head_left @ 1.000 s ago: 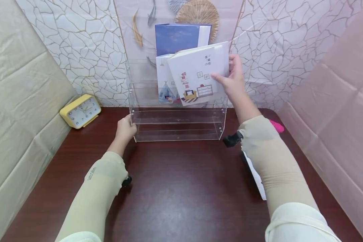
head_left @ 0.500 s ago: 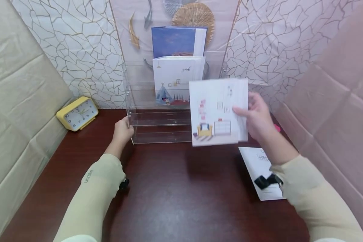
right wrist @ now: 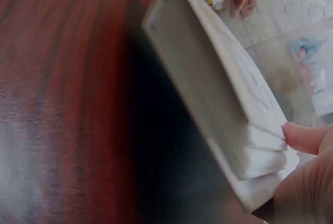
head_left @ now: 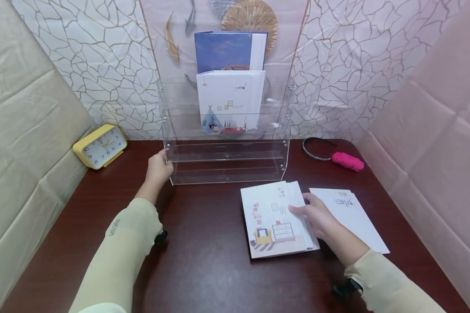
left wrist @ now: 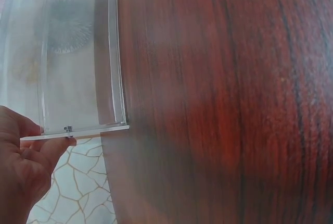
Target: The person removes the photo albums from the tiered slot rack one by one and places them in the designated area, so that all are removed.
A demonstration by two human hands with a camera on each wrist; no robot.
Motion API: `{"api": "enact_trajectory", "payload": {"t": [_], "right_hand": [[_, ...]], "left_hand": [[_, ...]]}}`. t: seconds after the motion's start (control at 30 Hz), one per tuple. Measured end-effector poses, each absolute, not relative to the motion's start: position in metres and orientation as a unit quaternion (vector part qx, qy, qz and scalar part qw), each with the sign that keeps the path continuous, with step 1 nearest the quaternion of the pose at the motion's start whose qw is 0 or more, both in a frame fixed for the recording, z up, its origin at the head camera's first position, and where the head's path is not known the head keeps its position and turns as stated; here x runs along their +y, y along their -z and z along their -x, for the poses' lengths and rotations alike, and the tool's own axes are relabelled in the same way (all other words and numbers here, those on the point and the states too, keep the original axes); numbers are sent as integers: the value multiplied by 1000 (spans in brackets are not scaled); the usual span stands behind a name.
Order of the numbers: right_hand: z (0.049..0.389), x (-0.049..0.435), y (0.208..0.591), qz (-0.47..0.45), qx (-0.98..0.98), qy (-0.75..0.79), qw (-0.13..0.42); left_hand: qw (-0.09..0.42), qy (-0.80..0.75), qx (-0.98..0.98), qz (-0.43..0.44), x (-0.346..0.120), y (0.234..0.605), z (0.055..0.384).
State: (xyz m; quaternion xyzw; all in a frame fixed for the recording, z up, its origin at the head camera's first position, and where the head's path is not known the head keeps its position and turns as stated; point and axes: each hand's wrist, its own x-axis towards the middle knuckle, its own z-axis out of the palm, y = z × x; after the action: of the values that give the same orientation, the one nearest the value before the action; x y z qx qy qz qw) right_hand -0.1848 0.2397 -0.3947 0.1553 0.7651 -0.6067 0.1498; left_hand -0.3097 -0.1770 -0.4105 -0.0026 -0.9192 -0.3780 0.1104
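I have the right hand point(head_left: 317, 216) pinching the illustrated book point(head_left: 276, 219) by its right edge; the left hand point(head_left: 158, 171), farther off, grips the clear rack point(head_left: 227, 177) at its left side. Book: right-front of rack, left of white booklet point(head_left: 362, 221), side edges near-to-far, long axis unclear.

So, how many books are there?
4: blue book and tent-cover book in the clear rack, furniture-cover book in the right hand, white book on the table. Others may be hidden.
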Motion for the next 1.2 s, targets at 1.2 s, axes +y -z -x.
{"api": "enact_trajectory", "payload": {"t": [1.2], "right_hand": [[202, 215, 399, 68, 907, 406, -95]], "left_hand": [[127, 387, -913, 9, -179, 411, 309]]}}
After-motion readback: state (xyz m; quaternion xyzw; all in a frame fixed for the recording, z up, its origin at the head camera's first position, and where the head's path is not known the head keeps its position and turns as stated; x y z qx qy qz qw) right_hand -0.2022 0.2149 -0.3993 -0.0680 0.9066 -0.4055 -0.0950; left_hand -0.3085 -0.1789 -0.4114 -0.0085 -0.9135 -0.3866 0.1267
